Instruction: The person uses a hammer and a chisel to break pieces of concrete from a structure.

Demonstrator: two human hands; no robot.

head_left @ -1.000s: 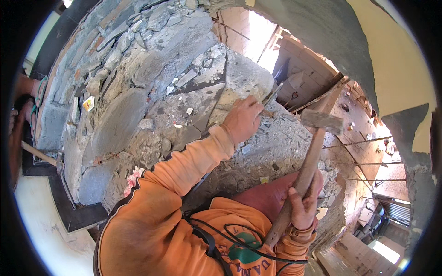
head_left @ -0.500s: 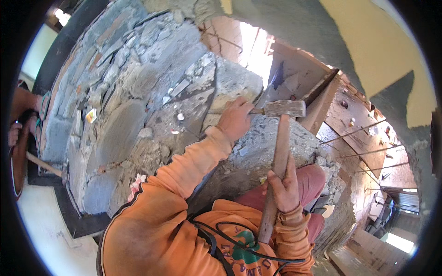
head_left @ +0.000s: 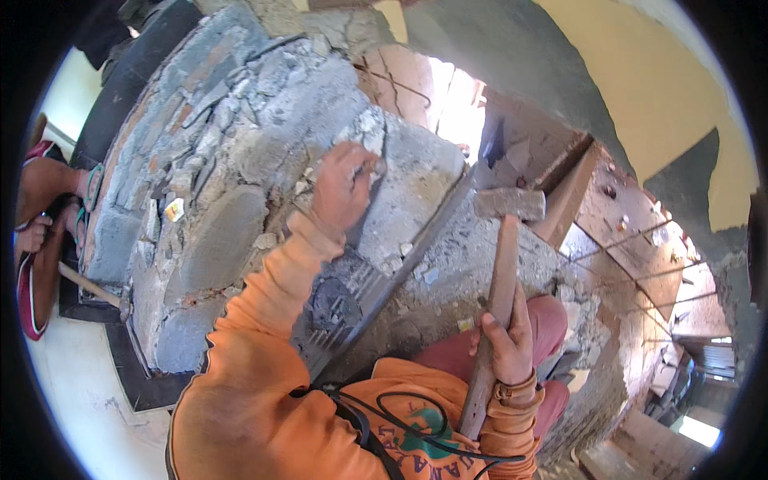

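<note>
The right grip (head_left: 510,340) is clamped on the wooden handle of a hammer (head_left: 498,288); its thumb lies along the near side, while part of the fingers is hidden behind the wood. The blocky metal head is above the right grip, and the handle's lower end comes down below it, in front of the orange shirt (head_left: 416,400). The left grip (head_left: 342,188) has its fingers bent over broken concrete; a small grey lump shows at the fingertips, but I cannot tell whether they are closed on it or only touching it.

Under the left forearm, a ridged grey piece (head_left: 364,290) is partly covered, so its full outline cannot be made out. Far to the left of the left grip, another person (head_left: 52,192) is cut off by the dark rim, and a second hammer (head_left: 90,284) lies near them, its head hard to make out. Glare washes out part of the gap above and right of the left grip.

To the right of the left grip is a pale slab (head_left: 412,188), its long straight edge slanting down between the two grips. Beyond the hammer head, a wide wall opening gives room, though metal bars (head_left: 632,280) cross it right of the right grip.
</note>
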